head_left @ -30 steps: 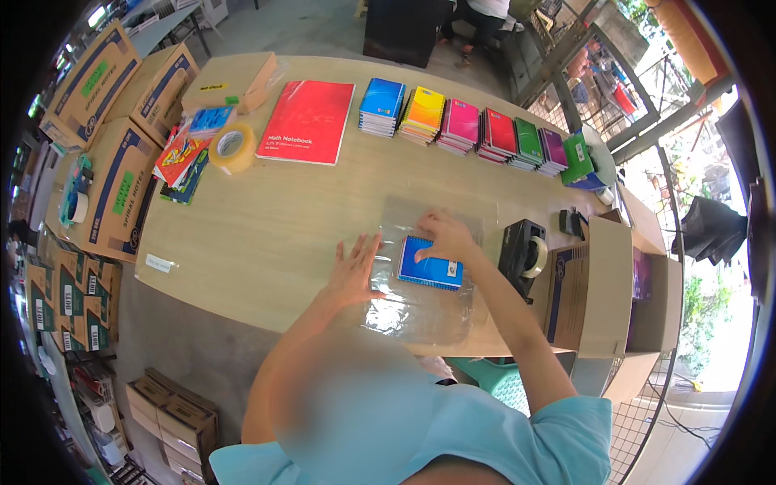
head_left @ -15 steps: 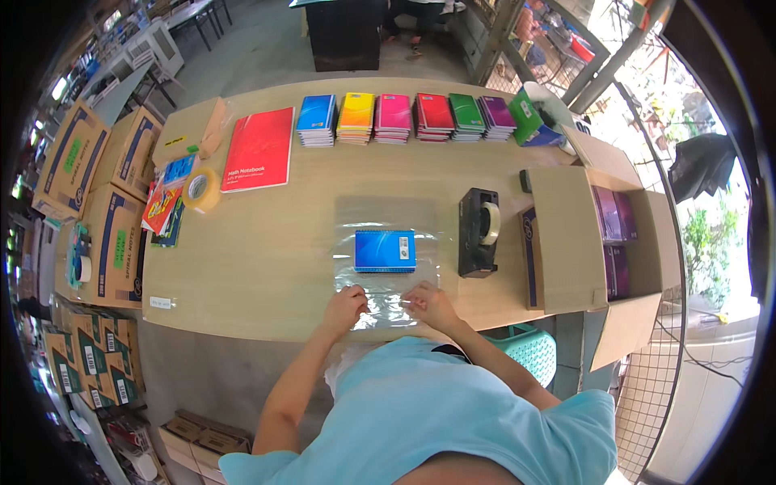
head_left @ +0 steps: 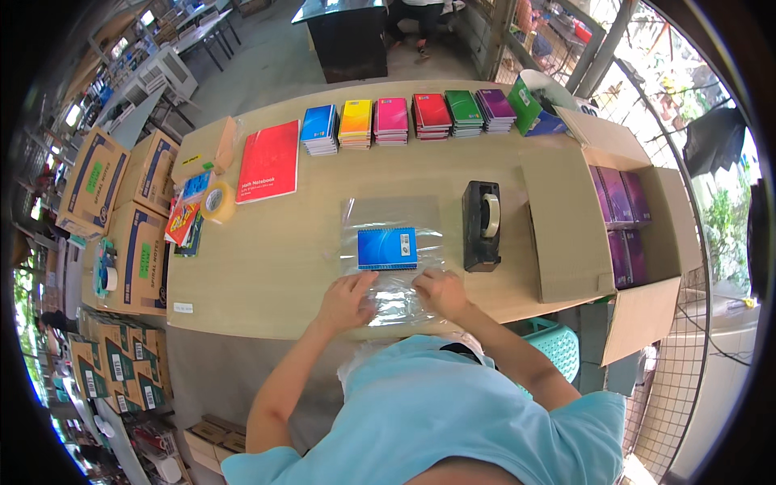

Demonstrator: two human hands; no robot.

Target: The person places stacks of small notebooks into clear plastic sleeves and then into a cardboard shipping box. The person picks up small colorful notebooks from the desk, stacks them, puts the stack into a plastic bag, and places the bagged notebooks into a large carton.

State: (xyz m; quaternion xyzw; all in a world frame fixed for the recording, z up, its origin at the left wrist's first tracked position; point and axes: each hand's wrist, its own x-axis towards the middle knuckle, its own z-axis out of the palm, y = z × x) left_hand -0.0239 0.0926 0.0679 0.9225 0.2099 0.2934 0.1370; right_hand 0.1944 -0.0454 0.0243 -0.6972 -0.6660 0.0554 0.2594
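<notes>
Blue notebook (head_left: 387, 247) lying flat inside a clear plastic sleeve (head_left: 393, 242) at mid-worktop (head_left: 275, 267), left of the tape dispenser (head_left: 482, 225). Left hand (head_left: 346, 299) and right hand (head_left: 440, 291) press, fingers spread and gripping nothing, on the sleeve's near end — thin film, probably light, limp and slippery, apt to crease. The notebook looks stiff and light; it is best taken by its edges, through the film.

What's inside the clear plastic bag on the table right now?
A small blue spiral notebook lies flat inside the clear plastic bag. Both the left hand and right hand press the bag's near end, hiding what lies beneath them.
</notes>
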